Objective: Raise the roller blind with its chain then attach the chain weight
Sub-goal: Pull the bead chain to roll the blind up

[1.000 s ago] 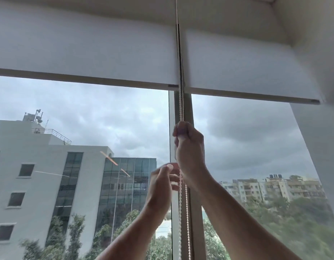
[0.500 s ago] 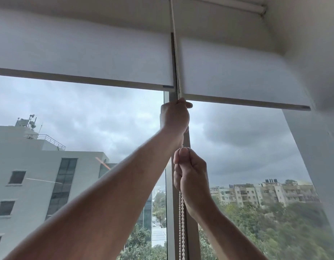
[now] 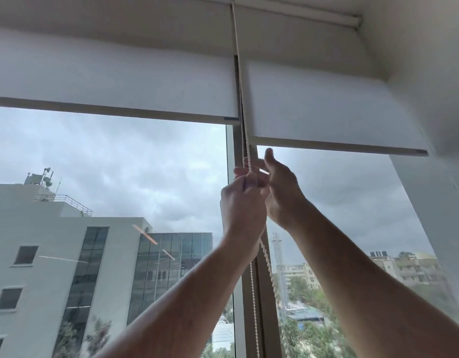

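**Hand-over-hand pull on the chain, right hand reaching for a new grip**

The left hand (image 3: 242, 205) is seen clenched on the bead chain (image 3: 267, 257), just below the bottom bar of the right roller blind (image 3: 326, 109). Half a second ago this hand was higher, right at the bar, and the right hand was the one gripping below it. Now the order is swapped: the left hand has been pulled down a little, and the right hand (image 3: 280, 187) has been brought up beside it, fingers spread and released, thumb up, nothing held. Whether its fingertips touch the chain cannot be told; they are hidden behind the left fist.

The chain is seen running up through the gap between the two blinds toward the roller at the top, and hanging down in two strands below the left wrist, in front of the window mullion (image 3: 249, 306).

Over the last second the right blind's bottom bar has changed little against the left blind (image 3: 115, 81); it hangs slightly lower than its neighbour. Judged from this, raising is still in progress, with a good part of the fabric yet to be rolled up. The next grip is probably to be taken by the right hand, above the left. No chain weight is in view, so that step is not started.
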`<move>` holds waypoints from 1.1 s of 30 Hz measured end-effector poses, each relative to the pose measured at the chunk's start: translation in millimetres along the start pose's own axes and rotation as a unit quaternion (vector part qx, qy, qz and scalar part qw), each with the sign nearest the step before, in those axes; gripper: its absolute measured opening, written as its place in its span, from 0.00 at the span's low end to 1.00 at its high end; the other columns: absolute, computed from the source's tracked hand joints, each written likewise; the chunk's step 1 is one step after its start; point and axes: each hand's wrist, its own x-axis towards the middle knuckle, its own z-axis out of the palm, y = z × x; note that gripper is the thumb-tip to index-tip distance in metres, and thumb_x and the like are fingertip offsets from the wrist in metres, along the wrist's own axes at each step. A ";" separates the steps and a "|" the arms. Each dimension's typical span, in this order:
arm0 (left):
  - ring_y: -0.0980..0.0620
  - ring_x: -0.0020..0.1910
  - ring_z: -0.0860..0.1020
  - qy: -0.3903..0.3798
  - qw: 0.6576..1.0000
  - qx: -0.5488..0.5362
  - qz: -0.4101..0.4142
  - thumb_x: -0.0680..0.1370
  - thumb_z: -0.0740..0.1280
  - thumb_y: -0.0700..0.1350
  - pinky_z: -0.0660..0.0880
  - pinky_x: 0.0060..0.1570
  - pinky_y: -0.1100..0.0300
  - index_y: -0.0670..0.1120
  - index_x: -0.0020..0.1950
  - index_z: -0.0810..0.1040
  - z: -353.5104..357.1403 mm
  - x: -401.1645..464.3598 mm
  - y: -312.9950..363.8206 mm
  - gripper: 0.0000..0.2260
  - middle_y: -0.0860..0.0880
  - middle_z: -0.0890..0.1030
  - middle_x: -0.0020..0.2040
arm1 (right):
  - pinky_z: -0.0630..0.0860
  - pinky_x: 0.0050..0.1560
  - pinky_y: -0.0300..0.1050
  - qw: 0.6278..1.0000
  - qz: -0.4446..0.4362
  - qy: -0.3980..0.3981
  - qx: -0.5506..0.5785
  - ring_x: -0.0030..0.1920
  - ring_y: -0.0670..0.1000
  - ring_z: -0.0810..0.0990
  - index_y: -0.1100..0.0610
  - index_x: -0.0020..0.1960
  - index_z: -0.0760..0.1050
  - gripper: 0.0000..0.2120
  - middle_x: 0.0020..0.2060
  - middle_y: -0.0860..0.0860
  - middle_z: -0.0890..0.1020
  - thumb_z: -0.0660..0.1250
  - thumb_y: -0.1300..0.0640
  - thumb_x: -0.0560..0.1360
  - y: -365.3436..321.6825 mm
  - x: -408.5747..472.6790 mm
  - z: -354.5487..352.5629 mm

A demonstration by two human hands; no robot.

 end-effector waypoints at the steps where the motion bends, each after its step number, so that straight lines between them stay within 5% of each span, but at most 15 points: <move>1: 0.55 0.26 0.70 0.003 1.000 0.002 0.005 0.77 0.61 0.43 0.64 0.28 0.59 0.50 0.34 0.82 -2.2 -1.0 -1.7 0.15 0.57 0.75 0.24 | 0.82 0.43 0.49 1.000 0.006 0.006 0.010 0.39 0.53 0.86 0.60 0.54 0.78 0.24 0.41 0.57 0.87 0.54 0.42 0.84 -8.2 5.1 7.4; 6: 0.52 0.24 0.66 0.012 0.999 0.029 0.034 0.79 0.60 0.44 0.63 0.30 0.55 0.51 0.34 0.80 -8.9 -12.3 -7.0 0.16 0.56 0.69 0.18 | 0.65 0.21 0.35 0.999 0.028 0.035 -0.012 0.21 0.47 0.69 0.62 0.52 0.72 0.17 0.30 0.54 0.76 0.53 0.50 0.85 -39.7 27.6 38.7; 10: 0.59 0.23 0.67 0.023 0.996 0.059 0.055 0.80 0.62 0.46 0.63 0.30 0.58 0.48 0.34 0.80 -13.2 -27.4 -17.0 0.16 0.58 0.71 0.20 | 0.53 0.17 0.33 0.998 0.009 0.061 -0.031 0.17 0.44 0.57 0.56 0.37 0.72 0.17 0.24 0.47 0.64 0.52 0.60 0.82 -35.8 24.3 57.6; 15: 0.60 0.20 0.65 -0.037 0.996 0.066 0.053 0.81 0.63 0.45 0.60 0.28 0.58 0.48 0.36 0.82 -36.0 -31.5 -40.4 0.15 0.58 0.69 0.19 | 0.51 0.21 0.31 0.992 -0.056 0.092 -0.066 0.18 0.45 0.57 0.53 0.33 0.67 0.17 0.25 0.50 0.61 0.50 0.67 0.76 -10.9 10.0 51.1; 19: 0.56 0.20 0.64 -0.119 0.992 0.044 0.013 0.80 0.62 0.54 0.63 0.25 0.61 0.50 0.37 0.84 -57.8 -27.7 -51.9 0.17 0.53 0.70 0.21 | 0.52 0.23 0.33 0.993 -0.071 0.074 -0.064 0.20 0.46 0.55 0.53 0.33 0.67 0.17 0.26 0.50 0.61 0.51 0.66 0.77 -0.5 -5.2 46.9; 23: 0.54 0.25 0.76 -0.082 0.994 0.018 -0.063 0.81 0.57 0.58 0.74 0.25 0.62 0.46 0.34 0.82 -65.8 -6.7 -45.9 0.25 0.47 0.81 0.29 | 0.55 0.22 0.34 0.992 -0.099 0.034 -0.074 0.17 0.46 0.57 0.52 0.29 0.68 0.21 0.21 0.49 0.62 0.52 0.66 0.78 14.2 -22.2 43.7; 25: 0.52 0.29 0.80 -0.070 0.995 0.007 -0.074 0.82 0.55 0.59 0.77 0.29 0.61 0.45 0.40 0.83 -62.6 9.3 -33.6 0.25 0.44 0.83 0.33 | 0.58 0.21 0.34 0.992 -0.100 0.026 -0.071 0.17 0.45 0.61 0.52 0.29 0.70 0.23 0.20 0.47 0.64 0.54 0.63 0.80 24.7 -32.7 39.4; 29: 0.54 0.35 0.83 -0.087 0.993 -0.043 -0.061 0.82 0.57 0.57 0.80 0.33 0.62 0.42 0.55 0.80 -53.0 37.1 0.0 0.21 0.42 0.84 0.44 | 0.59 0.21 0.35 0.991 -0.102 0.024 -0.082 0.17 0.45 0.61 0.50 0.30 0.75 0.25 0.19 0.46 0.66 0.55 0.52 0.85 44.9 -48.5 26.7; 33: 0.45 0.42 0.82 -0.128 0.983 -0.062 -0.118 0.83 0.61 0.51 0.81 0.40 0.55 0.44 0.49 0.76 -29.9 54.9 35.1 0.12 0.42 0.80 0.48 | 0.56 0.21 0.33 0.995 -0.079 0.025 -0.057 0.18 0.46 0.57 0.51 0.29 0.70 0.24 0.20 0.48 0.63 0.55 0.60 0.84 64.5 -60.0 18.5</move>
